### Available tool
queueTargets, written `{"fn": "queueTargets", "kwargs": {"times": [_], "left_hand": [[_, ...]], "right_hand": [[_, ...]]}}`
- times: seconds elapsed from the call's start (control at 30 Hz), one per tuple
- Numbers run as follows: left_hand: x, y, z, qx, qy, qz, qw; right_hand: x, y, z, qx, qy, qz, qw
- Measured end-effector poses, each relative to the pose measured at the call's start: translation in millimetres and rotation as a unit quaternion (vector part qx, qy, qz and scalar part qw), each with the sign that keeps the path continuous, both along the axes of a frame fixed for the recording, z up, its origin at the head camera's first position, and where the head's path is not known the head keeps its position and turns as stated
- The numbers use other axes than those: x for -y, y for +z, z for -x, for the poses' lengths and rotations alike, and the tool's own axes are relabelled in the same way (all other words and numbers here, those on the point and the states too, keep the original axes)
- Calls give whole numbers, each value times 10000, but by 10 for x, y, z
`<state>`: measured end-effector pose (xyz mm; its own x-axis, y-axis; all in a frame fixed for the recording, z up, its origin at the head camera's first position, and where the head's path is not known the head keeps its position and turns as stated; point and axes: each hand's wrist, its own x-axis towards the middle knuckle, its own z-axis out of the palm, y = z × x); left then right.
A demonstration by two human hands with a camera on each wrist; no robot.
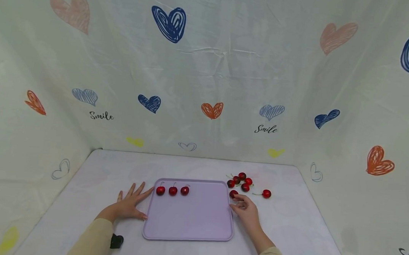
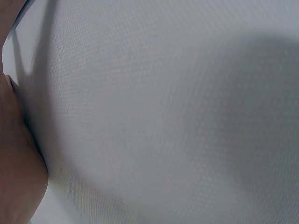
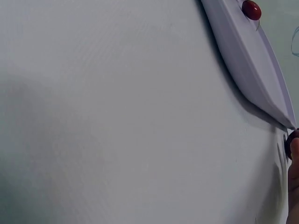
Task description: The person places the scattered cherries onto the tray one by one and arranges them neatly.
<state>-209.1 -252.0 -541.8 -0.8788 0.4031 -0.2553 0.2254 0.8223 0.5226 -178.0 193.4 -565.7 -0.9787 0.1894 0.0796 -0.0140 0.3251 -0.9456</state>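
Red cherry | at fingertips of right hand, grip unclear | left hand spread, touching tray

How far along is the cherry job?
Looks done: three cherries in a row on the tray, far side. In hand: the right hand is at another cherry beside the tray, grip unclear. Apparently left: the loose cherries on the table beyond.

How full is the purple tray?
Partly full: in the head view, the tray has three cherries in a row near its far edge, toward the left, and the rest of it is bare.
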Motion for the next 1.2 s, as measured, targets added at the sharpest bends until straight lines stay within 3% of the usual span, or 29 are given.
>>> {"fn": "queueTargets", "kwargs": {"times": [0.23, 0.5, 0.83, 0.93, 1.2], "left_hand": [[75, -160, 47, -200, -31, -178, 9996], [107, -237, 73, -305, 14, -179, 9994], [43, -71, 34, 19, 4, -77, 10000], [41, -71, 34, 71, 4, 97, 9999], [11, -21, 11, 0, 16, -54, 10000]], "right_hand": [[-86, -26, 44, 3, 20, -349, 9994], [-163, -59, 141, -113, 1, -678, 9976], [-194, -74, 253, -252, -2, -1118, 9934], [-181, -56, 283, -136, 19, -1245, 9921], [-147, -51, 347, 370, -30, -1697, 9848]]}}
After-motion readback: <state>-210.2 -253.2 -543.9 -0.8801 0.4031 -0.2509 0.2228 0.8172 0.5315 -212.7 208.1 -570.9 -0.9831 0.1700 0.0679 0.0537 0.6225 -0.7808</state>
